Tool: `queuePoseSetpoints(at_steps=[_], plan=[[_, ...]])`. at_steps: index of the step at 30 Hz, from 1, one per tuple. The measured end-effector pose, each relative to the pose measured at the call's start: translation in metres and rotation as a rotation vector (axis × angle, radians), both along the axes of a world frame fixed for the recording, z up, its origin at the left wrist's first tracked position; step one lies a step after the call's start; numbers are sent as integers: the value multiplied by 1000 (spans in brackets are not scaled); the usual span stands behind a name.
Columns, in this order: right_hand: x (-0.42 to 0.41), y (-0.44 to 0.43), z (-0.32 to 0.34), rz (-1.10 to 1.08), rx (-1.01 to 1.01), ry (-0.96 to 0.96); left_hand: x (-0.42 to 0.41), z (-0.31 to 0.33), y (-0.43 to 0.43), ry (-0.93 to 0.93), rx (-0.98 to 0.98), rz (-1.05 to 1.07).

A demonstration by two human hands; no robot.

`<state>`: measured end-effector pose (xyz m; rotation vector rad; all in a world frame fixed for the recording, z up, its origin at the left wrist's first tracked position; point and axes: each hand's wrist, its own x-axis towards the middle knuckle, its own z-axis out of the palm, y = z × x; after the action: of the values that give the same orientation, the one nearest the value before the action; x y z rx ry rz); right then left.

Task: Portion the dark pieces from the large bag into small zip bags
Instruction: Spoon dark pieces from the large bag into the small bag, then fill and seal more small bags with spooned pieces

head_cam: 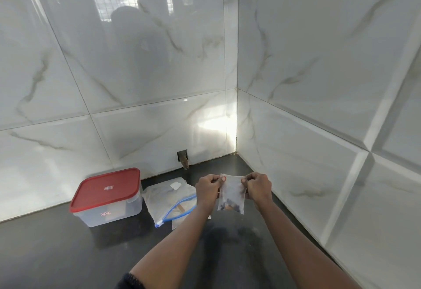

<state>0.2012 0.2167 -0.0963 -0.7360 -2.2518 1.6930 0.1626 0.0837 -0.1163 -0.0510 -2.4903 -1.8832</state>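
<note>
both hands hold 1 small zip bag point(232, 192) upright in the air above the dark counter point(68, 254), near the corner where 2 glossy, marble-look tiled walls point(136, 72) meet. the left hand point(208, 189) pinches the bag's top left corner between thumb and curled fingers. the right hand point(257, 187) pinches the top right corner in the same way, so the top edge runs flat between them. i cannot tell if the zip is sealed. the dark pieces point(230, 207) sit in a small clump at the bottom of this bag; the plastic above them looks cloudy.

the large bag point(164, 197) lies flat on the counter to the left of the hands, partly hidden behind the left wrist. its blue zip track point(182, 208) curves across the near side, with a slider point(158, 224) at the near end, and a white label point(175, 185) sits on the far part. what it holds is hard to make out through the plastic.

just beside it on the left stands a clear plastic tub point(109, 214) closed with a red lid point(106, 189). at the foot of the back wall is a small dark opening point(183, 157) with a brownish stub in it. the edge of a dark sleeve point(127, 280) shows on the left forearm.
</note>
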Motion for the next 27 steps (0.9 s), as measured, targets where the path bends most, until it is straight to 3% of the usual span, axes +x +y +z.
queuePoseSetpoints(at_steps=[10,20,24,27], plan=[[-12,22,-45,-45,197,-207,-7,-34,36,-8,-388,-51],[-17,34,-75,-93,126,-353,-23,-61,51,-124,-367,-106],[-15,24,-77,-112,293,-400,-27,-61,51,-91,-391,-108],[-6,6,-70,-123,604,-349,-25,-55,47,-7,-424,-115]])
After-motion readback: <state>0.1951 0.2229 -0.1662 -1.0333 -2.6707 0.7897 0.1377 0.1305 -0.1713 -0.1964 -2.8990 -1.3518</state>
